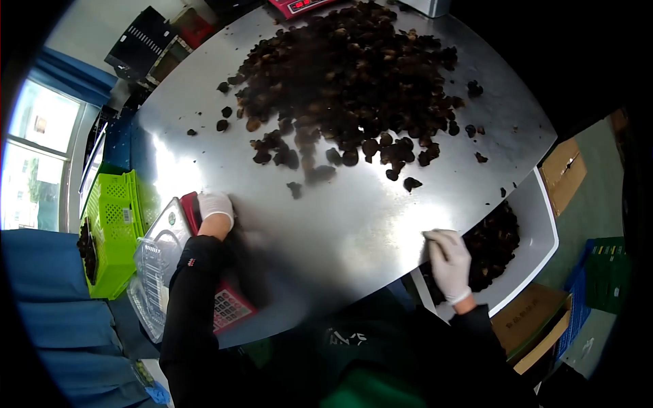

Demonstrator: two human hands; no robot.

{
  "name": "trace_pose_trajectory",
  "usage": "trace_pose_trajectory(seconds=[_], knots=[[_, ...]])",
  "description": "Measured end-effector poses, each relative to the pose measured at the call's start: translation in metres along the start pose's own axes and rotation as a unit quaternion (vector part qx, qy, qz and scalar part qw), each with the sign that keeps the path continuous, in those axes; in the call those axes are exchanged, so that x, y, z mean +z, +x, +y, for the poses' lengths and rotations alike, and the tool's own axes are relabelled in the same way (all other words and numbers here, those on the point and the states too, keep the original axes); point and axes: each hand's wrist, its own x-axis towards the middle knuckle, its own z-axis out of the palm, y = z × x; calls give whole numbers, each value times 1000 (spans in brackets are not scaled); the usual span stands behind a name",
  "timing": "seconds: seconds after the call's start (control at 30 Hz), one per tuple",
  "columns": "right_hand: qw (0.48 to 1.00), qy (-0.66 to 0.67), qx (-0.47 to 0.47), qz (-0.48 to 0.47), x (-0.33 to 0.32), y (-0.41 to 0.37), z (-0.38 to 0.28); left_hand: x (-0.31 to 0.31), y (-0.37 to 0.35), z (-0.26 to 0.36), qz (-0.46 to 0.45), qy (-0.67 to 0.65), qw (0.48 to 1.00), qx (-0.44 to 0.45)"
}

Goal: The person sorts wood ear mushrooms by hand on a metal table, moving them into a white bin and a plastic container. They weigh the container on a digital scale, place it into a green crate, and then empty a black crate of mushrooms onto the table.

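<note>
Shiny metal tabletop (354,217) carries a heap of dark pieces (347,75). Left hand (216,206) rests at the red scale (231,307), but I cannot tell its grip. Right hand (449,262), released and flat, touches the tabletop edge above a white bin (547,234).

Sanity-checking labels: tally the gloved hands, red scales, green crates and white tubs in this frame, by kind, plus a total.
White-gloved hands, left hand and right hand: 2
Red weighing scales: 2
Lime-green slotted plastic crate: 1
White plastic tub holding dark pieces: 1
Total: 6
</note>
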Motion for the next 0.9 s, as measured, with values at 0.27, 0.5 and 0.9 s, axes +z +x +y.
trace_pose_trajectory(seconds=[0.27, 0.5, 0.9], knots=[[917, -293, 224, 153, -105, -88, 168, -99, -77, 27, -30, -97, 970, 222], [937, -202, 209, 192, -91, -72, 135, -154, -184, 179, 255, -512, 604, 554], [972, -200, -82, 94, -18, 80, 69, -118, -155, 203, 301, -477, 724, 397]])
